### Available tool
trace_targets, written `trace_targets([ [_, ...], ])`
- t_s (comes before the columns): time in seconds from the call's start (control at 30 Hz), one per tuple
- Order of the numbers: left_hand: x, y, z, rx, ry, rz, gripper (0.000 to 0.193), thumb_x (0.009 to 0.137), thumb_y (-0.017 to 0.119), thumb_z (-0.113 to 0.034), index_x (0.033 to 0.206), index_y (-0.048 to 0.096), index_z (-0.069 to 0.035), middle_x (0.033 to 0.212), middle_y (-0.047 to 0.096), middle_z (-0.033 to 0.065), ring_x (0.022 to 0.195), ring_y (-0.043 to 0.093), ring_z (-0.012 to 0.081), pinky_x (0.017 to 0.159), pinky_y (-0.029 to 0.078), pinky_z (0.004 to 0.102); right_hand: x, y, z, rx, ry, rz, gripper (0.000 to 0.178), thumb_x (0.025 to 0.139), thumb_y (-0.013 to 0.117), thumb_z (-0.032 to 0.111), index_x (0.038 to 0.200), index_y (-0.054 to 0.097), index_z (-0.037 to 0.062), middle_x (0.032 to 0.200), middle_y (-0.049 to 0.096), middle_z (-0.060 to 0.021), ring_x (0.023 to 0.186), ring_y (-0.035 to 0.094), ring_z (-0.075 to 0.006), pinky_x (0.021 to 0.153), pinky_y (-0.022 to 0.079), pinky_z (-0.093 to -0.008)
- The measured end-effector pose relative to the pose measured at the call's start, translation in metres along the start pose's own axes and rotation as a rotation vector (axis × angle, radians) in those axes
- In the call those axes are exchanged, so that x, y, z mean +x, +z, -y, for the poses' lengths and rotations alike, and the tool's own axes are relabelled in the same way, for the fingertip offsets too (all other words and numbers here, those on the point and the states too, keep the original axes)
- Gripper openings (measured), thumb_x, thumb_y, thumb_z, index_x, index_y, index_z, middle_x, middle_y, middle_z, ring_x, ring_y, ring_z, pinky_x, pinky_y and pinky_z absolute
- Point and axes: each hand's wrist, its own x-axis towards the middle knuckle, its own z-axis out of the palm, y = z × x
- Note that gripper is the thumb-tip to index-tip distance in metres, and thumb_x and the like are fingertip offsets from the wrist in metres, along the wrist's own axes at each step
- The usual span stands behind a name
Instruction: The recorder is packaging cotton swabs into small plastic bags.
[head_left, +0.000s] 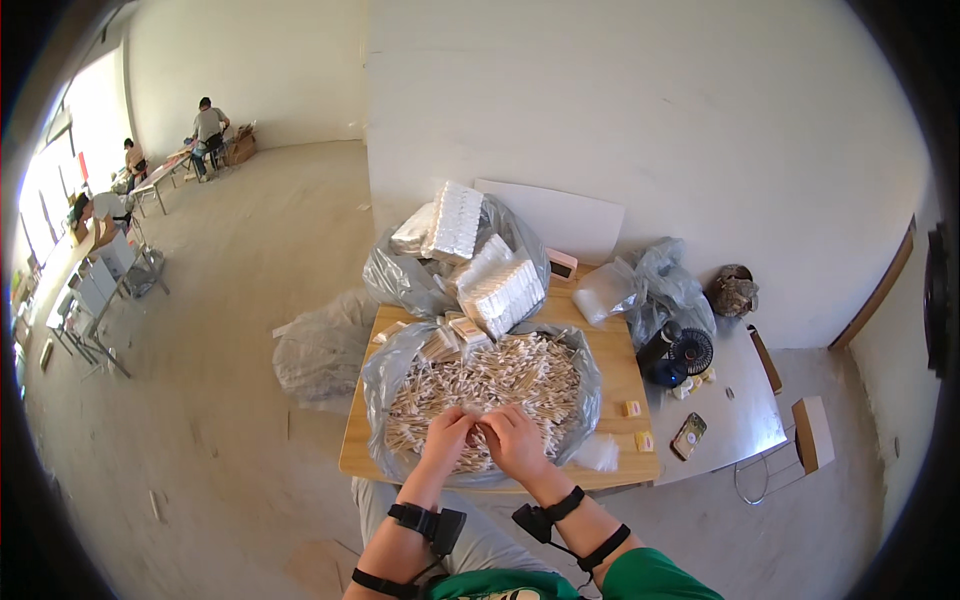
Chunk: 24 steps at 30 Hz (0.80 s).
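A big heap of cotton swabs [520, 375] fills a wide-open grey plastic bag [588, 400] in front of me. Over the heap's near side, my left hand [448, 437] and my right hand [512, 440] come together with fingers closed and fingertips almost touching. Something pale seems to be pinched between them, too small to make out. At the bag's far left side lie several small packed bundles of swabs [440, 345].
Behind the heap, another grey bag [410, 280] holds white wrapped packs [500, 295]. On the wooden table [625, 350] at right are small yellow-labelled boxes [631, 408] and clear plastic sleeves [598, 453]. A side table carries a black fan [691, 351] and a phone [689, 436]. Other people work far left.
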Motion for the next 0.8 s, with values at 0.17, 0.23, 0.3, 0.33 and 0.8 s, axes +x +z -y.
trace_targets([
  [0.17, -0.009, 0.014, -0.009, 0.375, 0.224, -0.079, 0.017, 0.086, 0.057, -0.013, 0.073, 0.058, -0.001, 0.062, 0.052, 0.0024, 0.057, 0.047, 0.0106, 0.052, 0.038, 0.0262, -0.006, -0.001, 0.001, 0.149, 0.187, -0.037, 0.016, 0.079, 0.063, 0.003, 0.093, 0.056, 0.003, 0.077, 0.059, -0.0126, 0.073, 0.058, -0.0301, 0.063, 0.048, -0.037],
  [0.23, -0.01, 0.015, -0.01, 0.545, 0.338, -0.103, 0.019, 0.085, 0.058, -0.013, 0.071, 0.056, 0.0, 0.059, 0.05, 0.0039, 0.056, 0.045, 0.0116, 0.051, 0.036, 0.0279, -0.006, -0.003, 0.004, 0.242, 0.227, -0.02, 0.019, 0.077, 0.06, -0.001, 0.095, 0.053, 0.0019, 0.081, 0.059, -0.0151, 0.075, 0.057, -0.0344, 0.064, 0.047, -0.0401],
  [0.3, -0.011, 0.014, -0.009, 0.579, 0.434, -0.116, 0.02, 0.083, 0.06, -0.013, 0.07, 0.055, 0.0, 0.057, 0.047, 0.0076, 0.055, 0.045, 0.014, 0.051, 0.036, 0.0304, -0.004, -0.005, 0.006, 0.256, 0.249, -0.019, 0.019, 0.077, 0.059, -0.002, 0.094, 0.053, 0.0014, 0.081, 0.06, -0.0156, 0.076, 0.058, -0.0346, 0.064, 0.047, -0.0403],
  [0.33, -0.01, 0.012, -0.007, 0.581, 0.433, -0.115, 0.02, 0.083, 0.06, -0.013, 0.07, 0.055, 0.0, 0.057, 0.047, 0.0076, 0.055, 0.045, 0.014, 0.051, 0.036, 0.0304, -0.003, -0.005, 0.007, 0.272, 0.269, -0.013, 0.018, 0.077, 0.059, -0.002, 0.094, 0.052, 0.0009, 0.081, 0.06, -0.0161, 0.077, 0.058, -0.0347, 0.064, 0.047, -0.0406],
  [0.8, -0.018, 0.009, -0.01, 0.74, 0.583, 0.025, 0.016, 0.083, 0.062, -0.015, 0.076, 0.059, -0.001, 0.071, 0.059, 0.0163, 0.067, 0.059, 0.0329, 0.059, 0.045, 0.0377, -0.001, -0.014, -0.002, 0.283, 0.341, 0.135, 0.021, 0.07, 0.063, 0.004, 0.09, 0.055, 0.0045, 0.076, 0.059, -0.0141, 0.069, 0.06, -0.0312, 0.059, 0.048, -0.0371],
])
